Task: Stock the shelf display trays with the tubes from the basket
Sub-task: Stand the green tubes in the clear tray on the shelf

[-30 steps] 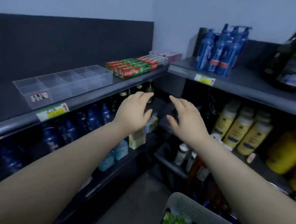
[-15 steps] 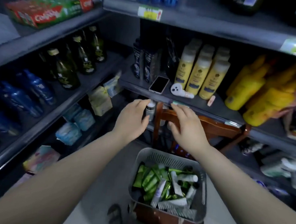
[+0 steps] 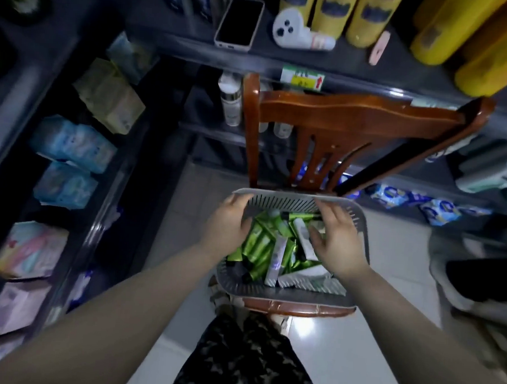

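As viewed from the head: found left grip and right grip both released, grasping nothing, above the basket. Located tubes heaped between and just beneath both grips. Judged right grip nearer: white tube beside its thumb, long axis parallel to fingers. Noted green tubes slanted, black caps wristward.
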`<action>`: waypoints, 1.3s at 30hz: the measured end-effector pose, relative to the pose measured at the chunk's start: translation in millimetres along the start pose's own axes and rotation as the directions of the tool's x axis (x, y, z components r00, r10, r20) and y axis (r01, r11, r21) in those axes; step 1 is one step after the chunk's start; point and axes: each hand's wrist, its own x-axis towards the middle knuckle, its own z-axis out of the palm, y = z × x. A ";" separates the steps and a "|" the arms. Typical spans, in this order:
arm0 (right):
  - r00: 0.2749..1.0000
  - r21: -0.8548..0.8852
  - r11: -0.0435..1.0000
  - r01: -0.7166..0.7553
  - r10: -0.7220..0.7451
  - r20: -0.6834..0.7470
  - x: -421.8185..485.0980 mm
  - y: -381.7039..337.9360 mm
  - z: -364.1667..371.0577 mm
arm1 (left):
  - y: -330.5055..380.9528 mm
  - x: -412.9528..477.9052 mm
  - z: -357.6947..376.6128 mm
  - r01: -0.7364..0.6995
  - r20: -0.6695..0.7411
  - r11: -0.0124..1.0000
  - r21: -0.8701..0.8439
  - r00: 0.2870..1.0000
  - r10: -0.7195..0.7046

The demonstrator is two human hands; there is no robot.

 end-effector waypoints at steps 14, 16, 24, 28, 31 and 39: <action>0.904 -0.066 0.966 -0.250 0.257 0.342 0.5 64.7 167.2 | -75.8 8.1 140.4 0.011 0.363 0.980 0.198 0.928 -0.084; 0.891 -0.090 0.964 -0.250 0.266 0.368 8.2 71.0 182.0 | -81.6 12.2 154.7 0.056 0.350 0.972 0.227 0.927 -0.135; 0.877 -0.318 0.936 -0.154 0.277 0.392 28.2 84.9 218.8 | -97.6 30.8 192.9 0.237 0.338 0.918 0.318 0.876 -0.344; 0.899 -0.347 0.926 -0.148 0.272 0.342 36.1 83.8 224.7 | -99.3 37.2 203.8 0.299 0.267 0.895 0.330 0.880 -0.392; 0.910 -0.349 0.929 -0.123 0.246 0.334 39.4 84.8 225.1 | -101.7 41.0 207.1 0.356 0.225 0.891 0.280 0.878 -0.422; 0.913 -0.234 0.970 -0.070 0.157 0.378 50.1 88.8 205.5 | -104.0 47.2 212.4 0.544 0.250 0.832 -0.109 0.825 -0.507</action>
